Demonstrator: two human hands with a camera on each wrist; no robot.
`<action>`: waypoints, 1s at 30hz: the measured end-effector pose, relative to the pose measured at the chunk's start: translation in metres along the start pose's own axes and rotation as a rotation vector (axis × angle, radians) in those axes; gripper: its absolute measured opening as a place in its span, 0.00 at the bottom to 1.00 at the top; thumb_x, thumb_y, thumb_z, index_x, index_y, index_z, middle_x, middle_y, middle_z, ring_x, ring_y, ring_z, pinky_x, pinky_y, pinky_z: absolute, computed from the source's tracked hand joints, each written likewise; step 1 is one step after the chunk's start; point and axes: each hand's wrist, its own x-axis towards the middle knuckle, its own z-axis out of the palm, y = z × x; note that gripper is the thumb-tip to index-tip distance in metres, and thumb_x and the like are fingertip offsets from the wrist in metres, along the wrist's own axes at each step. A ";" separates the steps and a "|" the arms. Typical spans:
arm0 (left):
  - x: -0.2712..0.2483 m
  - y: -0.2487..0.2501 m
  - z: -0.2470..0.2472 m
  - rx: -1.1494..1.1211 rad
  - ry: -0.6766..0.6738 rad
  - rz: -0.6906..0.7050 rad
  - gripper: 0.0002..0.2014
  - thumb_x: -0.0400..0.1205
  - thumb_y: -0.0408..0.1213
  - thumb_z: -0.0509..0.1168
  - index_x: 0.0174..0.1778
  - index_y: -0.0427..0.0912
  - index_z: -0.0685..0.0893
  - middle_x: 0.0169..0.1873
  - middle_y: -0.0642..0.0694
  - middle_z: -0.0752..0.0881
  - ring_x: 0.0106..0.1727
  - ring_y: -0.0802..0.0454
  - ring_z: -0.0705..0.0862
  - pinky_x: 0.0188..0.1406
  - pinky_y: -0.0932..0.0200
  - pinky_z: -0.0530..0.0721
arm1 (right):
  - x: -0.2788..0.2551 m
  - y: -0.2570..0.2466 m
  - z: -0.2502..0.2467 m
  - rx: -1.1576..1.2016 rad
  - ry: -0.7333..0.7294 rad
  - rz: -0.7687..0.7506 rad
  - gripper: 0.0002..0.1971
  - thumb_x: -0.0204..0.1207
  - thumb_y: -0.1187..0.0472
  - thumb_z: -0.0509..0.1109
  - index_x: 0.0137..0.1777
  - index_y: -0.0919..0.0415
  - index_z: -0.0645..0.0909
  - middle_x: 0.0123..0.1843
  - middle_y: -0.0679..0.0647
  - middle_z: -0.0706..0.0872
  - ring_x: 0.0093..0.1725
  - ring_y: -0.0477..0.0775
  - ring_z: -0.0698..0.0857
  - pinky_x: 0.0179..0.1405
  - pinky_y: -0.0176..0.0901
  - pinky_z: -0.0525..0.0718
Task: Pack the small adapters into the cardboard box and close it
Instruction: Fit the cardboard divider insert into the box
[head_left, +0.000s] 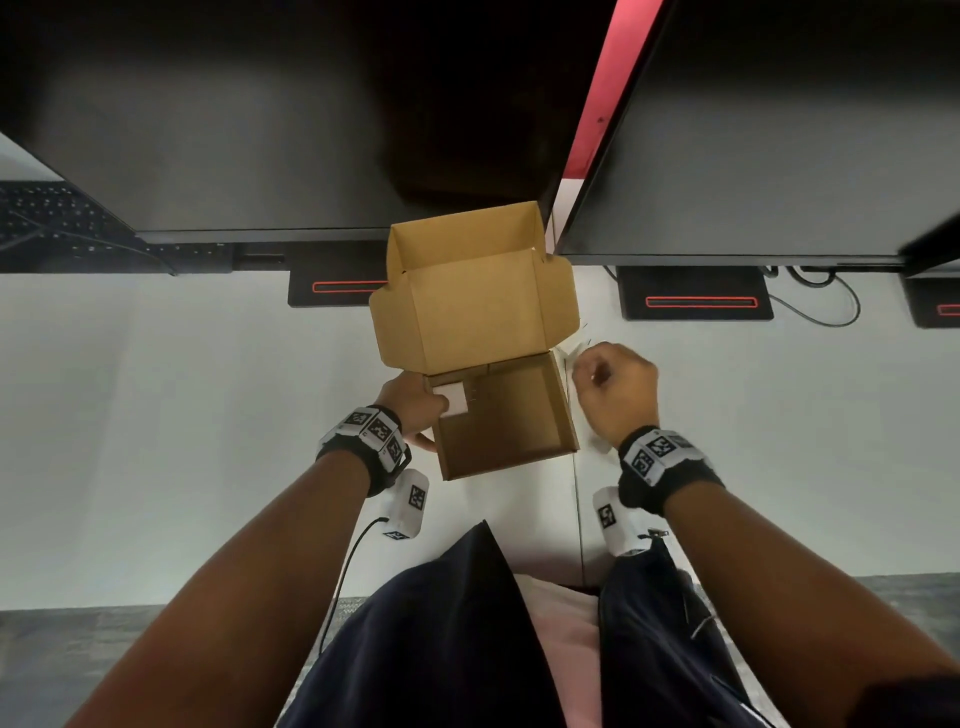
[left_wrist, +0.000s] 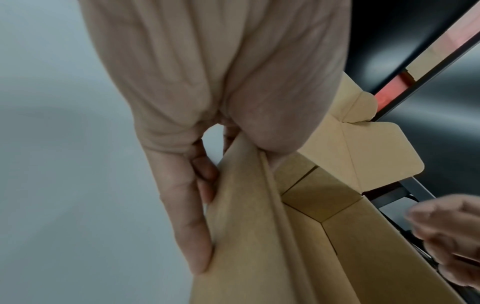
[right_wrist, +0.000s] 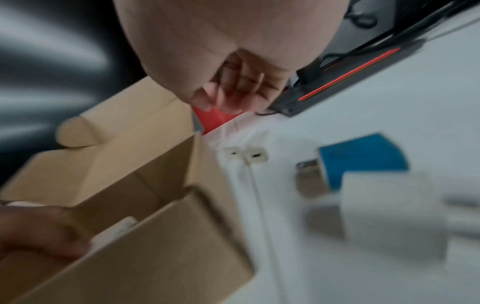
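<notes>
The cardboard box (head_left: 509, 466) stands open in the middle of the white table, its lid (head_left: 478, 301) upright at the back. My left hand (head_left: 415, 410) grips the box's left wall (left_wrist: 246, 236), fingers (left_wrist: 192, 226) outside and thumb over the rim. A white adapter (head_left: 457, 399) sits inside by that thumb. My right hand (head_left: 613, 384) hovers just right of the box with fingers curled (right_wrist: 233, 88); blur hides whether it holds anything. Two small white adapters (right_wrist: 233, 153) (right_wrist: 255, 156) lie on the table under it.
A blue plug with metal prongs (right_wrist: 363, 156) and a white charger block (right_wrist: 389, 205) lie right of the box. Two dark monitors (head_left: 260, 130) (head_left: 779, 130) overhang the back, with their bases (head_left: 696, 299) and cables. A keyboard (head_left: 52, 218) sits far left.
</notes>
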 end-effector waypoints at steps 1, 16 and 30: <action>0.000 0.001 0.001 -0.003 0.005 -0.004 0.10 0.87 0.24 0.65 0.45 0.43 0.79 0.44 0.44 0.82 0.44 0.47 0.87 0.21 0.56 0.92 | 0.007 0.007 -0.001 -0.055 -0.043 0.075 0.05 0.76 0.62 0.73 0.50 0.58 0.87 0.48 0.55 0.88 0.41 0.55 0.87 0.48 0.51 0.88; 0.004 0.000 0.000 -0.026 -0.020 -0.018 0.08 0.86 0.26 0.66 0.47 0.45 0.81 0.50 0.43 0.84 0.50 0.44 0.88 0.34 0.45 0.97 | -0.001 0.038 0.006 -0.400 -0.428 0.110 0.22 0.77 0.56 0.73 0.71 0.55 0.77 0.54 0.60 0.84 0.52 0.64 0.85 0.52 0.57 0.87; 0.009 -0.003 0.002 -0.050 -0.012 -0.031 0.15 0.86 0.26 0.64 0.68 0.39 0.82 0.62 0.39 0.84 0.53 0.42 0.86 0.20 0.54 0.91 | -0.025 -0.015 0.000 -0.008 -0.332 -0.243 0.19 0.78 0.60 0.75 0.69 0.57 0.83 0.56 0.52 0.79 0.50 0.49 0.81 0.53 0.34 0.80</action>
